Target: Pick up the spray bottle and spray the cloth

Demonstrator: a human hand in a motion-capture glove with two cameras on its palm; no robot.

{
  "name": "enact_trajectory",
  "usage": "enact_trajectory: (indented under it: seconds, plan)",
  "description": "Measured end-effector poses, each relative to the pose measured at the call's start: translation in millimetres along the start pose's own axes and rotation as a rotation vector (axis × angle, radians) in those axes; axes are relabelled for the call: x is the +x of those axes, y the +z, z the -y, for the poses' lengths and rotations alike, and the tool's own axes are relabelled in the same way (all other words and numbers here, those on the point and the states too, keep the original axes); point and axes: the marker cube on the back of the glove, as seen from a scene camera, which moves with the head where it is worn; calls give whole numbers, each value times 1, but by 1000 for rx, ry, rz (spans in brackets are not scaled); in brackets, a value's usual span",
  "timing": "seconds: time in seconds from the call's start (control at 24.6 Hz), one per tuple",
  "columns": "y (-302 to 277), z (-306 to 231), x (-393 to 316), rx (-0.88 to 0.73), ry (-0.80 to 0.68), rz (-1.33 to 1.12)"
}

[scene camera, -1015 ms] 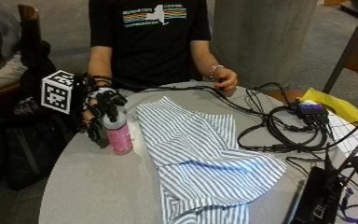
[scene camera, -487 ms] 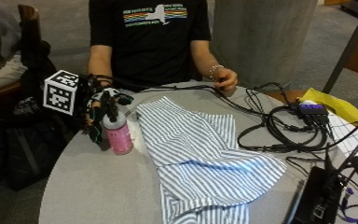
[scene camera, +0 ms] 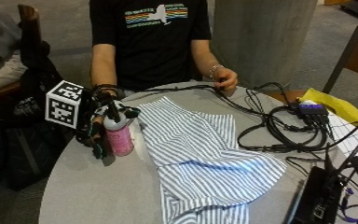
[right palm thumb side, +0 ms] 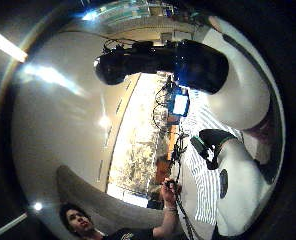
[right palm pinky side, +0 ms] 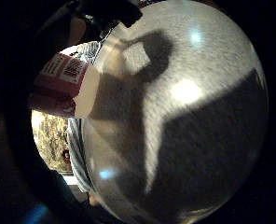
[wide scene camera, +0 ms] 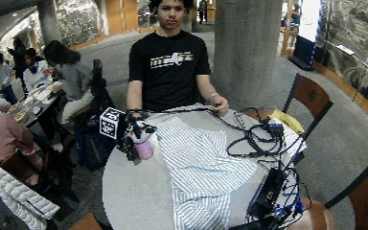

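A pink spray bottle (scene camera: 120, 137) with a white top and black nozzle stands upright near the table's left edge, just left of the cloth. My gloved right hand (scene camera: 97, 127) holds the bottle, with fingers curled round its neck and body. Close to the palm are the bottle's pink label (right palm pinky side: 58, 84) and its white top (right palm thumb side: 238, 200). The blue-and-white striped cloth (scene camera: 203, 158) lies spread across the middle of the round grey table (scene camera: 92, 196). I cannot tell whether the bottle's base touches the table.
The person's bare left hand (scene camera: 225, 78) rests at the far edge, holding black cables (scene camera: 278, 130) that coil over the right side. A black device (scene camera: 309, 200) lies at the front right, yellow cloth (scene camera: 328, 102) at the right. A dark bag (scene camera: 24, 135) is beside the table on the left.
The gloved hand has sunk slightly round the bottle. The bottle and cloth stay where they were.
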Motion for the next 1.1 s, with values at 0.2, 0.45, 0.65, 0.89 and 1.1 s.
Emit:
enact_trajectory:
  seconds: [0.2, 0.45, 0.65, 0.89, 1.1]
  plan:
    - [5, 14, 1, 8, 6, -7]
    - [14, 28, 2, 15, 6, 19]
    - [21, 37, 1, 17, 20, 51]
    - [24, 41, 1, -6, 36, 117]
    - [25, 40, -4, -30, 31, 141]
